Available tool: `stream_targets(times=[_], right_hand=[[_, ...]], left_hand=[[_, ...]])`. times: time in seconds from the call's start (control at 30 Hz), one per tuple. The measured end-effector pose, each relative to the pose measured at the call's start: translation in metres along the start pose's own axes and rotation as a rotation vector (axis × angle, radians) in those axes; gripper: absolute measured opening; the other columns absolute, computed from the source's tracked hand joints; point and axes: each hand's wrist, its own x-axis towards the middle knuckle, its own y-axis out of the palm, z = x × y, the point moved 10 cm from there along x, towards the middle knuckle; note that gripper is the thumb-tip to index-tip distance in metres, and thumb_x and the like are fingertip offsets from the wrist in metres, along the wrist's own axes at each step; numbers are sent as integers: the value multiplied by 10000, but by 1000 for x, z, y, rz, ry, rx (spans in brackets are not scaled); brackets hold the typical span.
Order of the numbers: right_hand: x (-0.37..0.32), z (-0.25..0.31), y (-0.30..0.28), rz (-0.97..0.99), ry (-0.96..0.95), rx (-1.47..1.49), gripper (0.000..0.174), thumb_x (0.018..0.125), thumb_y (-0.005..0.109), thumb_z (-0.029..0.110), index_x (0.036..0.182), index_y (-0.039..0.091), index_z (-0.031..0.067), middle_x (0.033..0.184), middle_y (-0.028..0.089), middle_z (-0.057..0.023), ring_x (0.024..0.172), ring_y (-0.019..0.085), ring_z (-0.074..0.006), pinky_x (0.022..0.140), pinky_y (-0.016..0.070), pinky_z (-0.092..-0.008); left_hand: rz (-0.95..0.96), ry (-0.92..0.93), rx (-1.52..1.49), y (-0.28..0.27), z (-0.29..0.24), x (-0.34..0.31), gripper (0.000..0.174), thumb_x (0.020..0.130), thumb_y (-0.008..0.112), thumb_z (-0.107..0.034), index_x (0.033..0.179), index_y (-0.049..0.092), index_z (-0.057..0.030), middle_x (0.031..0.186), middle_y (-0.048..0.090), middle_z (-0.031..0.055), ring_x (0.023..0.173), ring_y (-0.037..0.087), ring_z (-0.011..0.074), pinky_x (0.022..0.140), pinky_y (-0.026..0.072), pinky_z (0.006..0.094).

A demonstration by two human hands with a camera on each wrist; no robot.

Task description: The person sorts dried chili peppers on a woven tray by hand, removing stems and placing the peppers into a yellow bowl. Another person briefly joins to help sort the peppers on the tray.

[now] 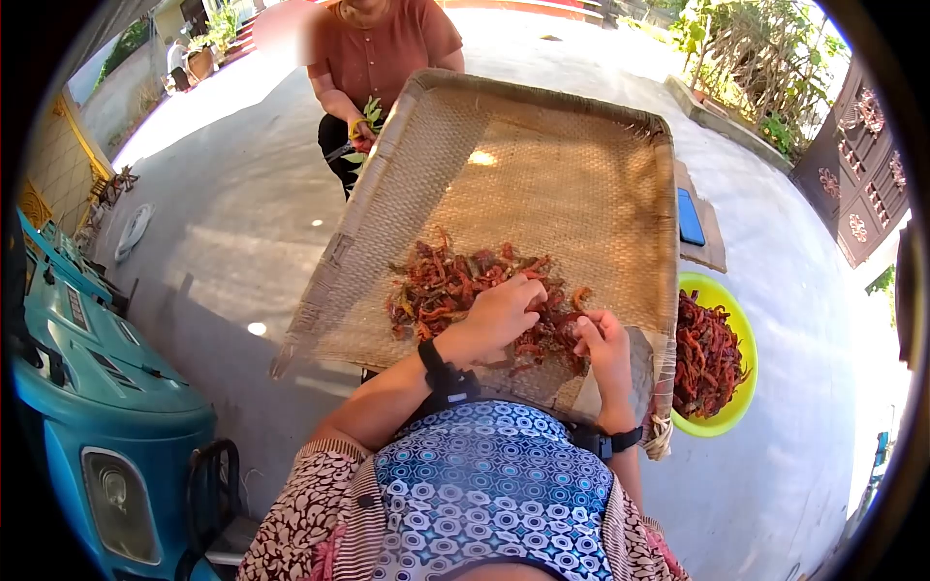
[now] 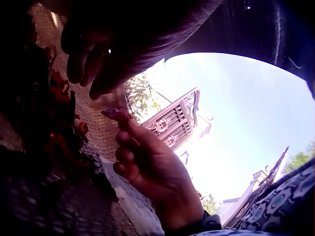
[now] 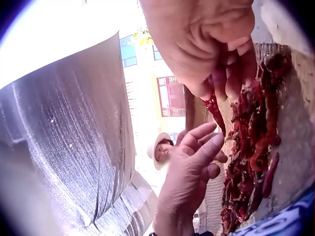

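A heap of dried red chilies (image 1: 455, 286) lies on a large woven tray (image 1: 542, 165) in front of me. My right hand (image 1: 605, 351) pinches a single red chili (image 3: 213, 109) between thumb and fingers; its end also shows in the left wrist view as a small reddish chili tip (image 2: 116, 114). My left hand (image 1: 499, 315) is held over the heap with its fingers loosely bent and nothing seen in them. In the right wrist view, the left fingertips (image 3: 216, 141) come close to the lower end of the held chili.
To the tray's right, a yellow-green basin (image 1: 741, 358) holds more red chilies. A blue phone (image 1: 690, 215) lies on cardboard (image 1: 715, 242) behind it. Across the tray stands a person (image 1: 387, 58) holding green leaves. A teal machine (image 1: 116, 407) is at the left.
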Motion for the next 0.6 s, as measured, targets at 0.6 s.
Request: stream_targets(times=[0.6], right_hand=[[6, -13, 10, 110, 102, 175, 205, 965, 563, 208, 1107, 579, 61, 884, 620, -14, 695, 568, -68, 609, 448, -219]], left_hand=[[-240, 115, 374, -45, 47, 48, 147, 864, 615, -81, 1009, 614, -66, 969, 544, 140, 896, 561, 335, 748, 477, 426]])
